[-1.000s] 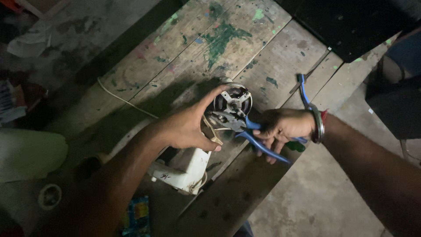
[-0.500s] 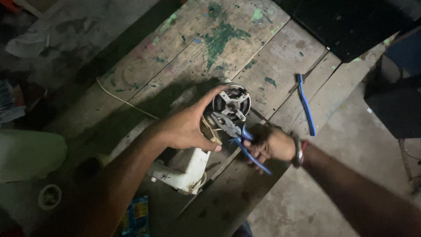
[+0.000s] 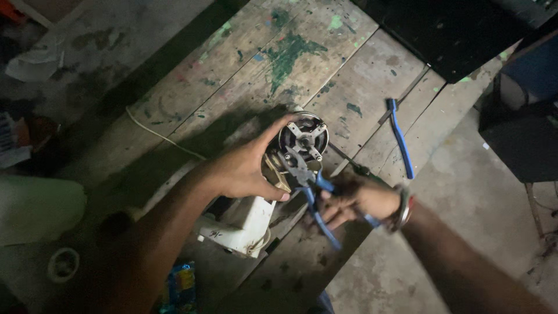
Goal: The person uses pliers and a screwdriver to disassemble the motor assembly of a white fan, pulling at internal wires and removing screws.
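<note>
Dim grey concrete floor [image 3: 476, 192] surrounds a rough workbench of worn wooden planks [image 3: 244, 75], their tops smeared with green paint and crossed by a thin pale cord [image 3: 160, 135]. Along the upper right edge sits a dark slab-like object [image 3: 453, 35], and beyond it a dark box-shaped thing with a blue top [image 3: 523, 116] stands on the floor. At the left edge lies a pale rounded shape [image 3: 35, 209], too dim to identify. Near the middle of the bench a small electric motor [image 3: 302, 136] stands with its round metal end facing up, a short shaft and cross-shaped bracket showing on top; below it, just beside it, lies a white plastic housing [image 3: 241, 224]. The left hand [image 3: 244, 171] is wrapped around the motor's body, thumb on the near side and fingers curled over the far rim, clamped firmly on it. The right hand [image 3: 360, 200], with a bangle at the wrist, is closed around the blue handles of a pair of pliers [image 3: 308, 186], whose metal nose reaches up against the near edge of the motor's top; whether the nose grips anything there cannot be told. A second blue-handled tool [image 3: 401, 136] lies on the planks to the right, apart from both hands. A small white ring [image 3: 63, 264] and a colourful wrapper [image 3: 180, 285] lie at the lower left.
</note>
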